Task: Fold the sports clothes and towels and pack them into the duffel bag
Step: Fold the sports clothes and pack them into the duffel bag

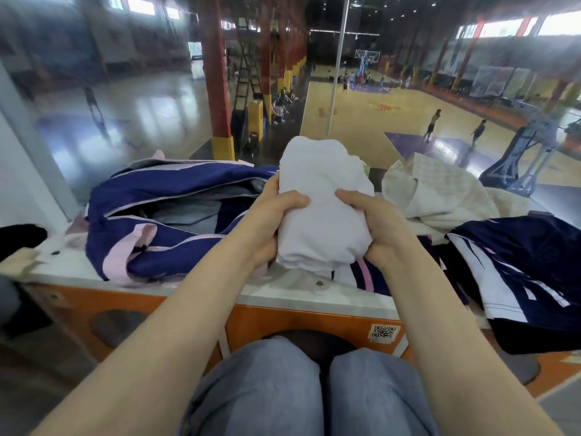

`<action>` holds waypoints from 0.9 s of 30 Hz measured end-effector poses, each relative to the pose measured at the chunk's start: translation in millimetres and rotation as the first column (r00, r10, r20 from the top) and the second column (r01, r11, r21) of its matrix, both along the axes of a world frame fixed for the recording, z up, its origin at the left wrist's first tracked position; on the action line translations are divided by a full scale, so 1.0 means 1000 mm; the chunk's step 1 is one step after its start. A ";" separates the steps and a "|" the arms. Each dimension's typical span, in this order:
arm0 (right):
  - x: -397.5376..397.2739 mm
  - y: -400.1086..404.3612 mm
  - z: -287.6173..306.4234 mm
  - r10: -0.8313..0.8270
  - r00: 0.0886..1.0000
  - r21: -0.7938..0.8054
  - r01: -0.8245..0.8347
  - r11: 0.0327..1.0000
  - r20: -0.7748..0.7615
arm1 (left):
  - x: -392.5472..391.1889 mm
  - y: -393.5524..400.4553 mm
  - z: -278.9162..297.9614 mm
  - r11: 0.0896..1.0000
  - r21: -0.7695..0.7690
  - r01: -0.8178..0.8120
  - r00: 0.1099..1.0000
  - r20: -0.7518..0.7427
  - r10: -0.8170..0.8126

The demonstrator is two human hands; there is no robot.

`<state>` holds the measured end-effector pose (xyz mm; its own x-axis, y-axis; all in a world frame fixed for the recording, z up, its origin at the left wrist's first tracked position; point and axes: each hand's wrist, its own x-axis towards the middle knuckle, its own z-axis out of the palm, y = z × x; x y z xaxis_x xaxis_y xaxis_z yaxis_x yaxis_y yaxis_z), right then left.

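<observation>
Gripping a white garment (323, 209), hands (317, 228) above white counter (283, 292).

Folded white garment (323, 212) bundled upright at centre above the counter edge, navy and pink duffel bag (163, 215) lying unzipped to its left, crumpled cream towel (440, 190) far right, navy sports jersey with white stripes (528, 265) near right

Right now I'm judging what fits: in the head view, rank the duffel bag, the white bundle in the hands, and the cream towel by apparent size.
1. duffel bag, largest.
2. white bundle and cream towel look alike; the bundle is nearer, the towel partly hidden, so unranked.
</observation>
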<state>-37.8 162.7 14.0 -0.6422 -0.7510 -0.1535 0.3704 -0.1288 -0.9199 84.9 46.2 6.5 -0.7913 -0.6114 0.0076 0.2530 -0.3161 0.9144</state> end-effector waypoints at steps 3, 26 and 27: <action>0.014 -0.028 0.000 -0.016 0.996 -0.043 0.013 0.999 -0.083 | 0.021 -0.016 0.002 0.993 -0.085 -0.088 0.993 0.069 0.094; 0.093 -0.179 -0.044 0.380 0.861 0.559 -0.141 0.817 -0.338 | 0.169 -0.123 -0.074 0.289 -0.792 0.538 0.465 0.565 0.682; 0.091 -0.180 -0.045 0.411 0.843 0.617 -0.125 0.777 -0.346 | 0.170 -0.130 -0.071 0.343 -0.791 0.507 0.466 0.586 0.663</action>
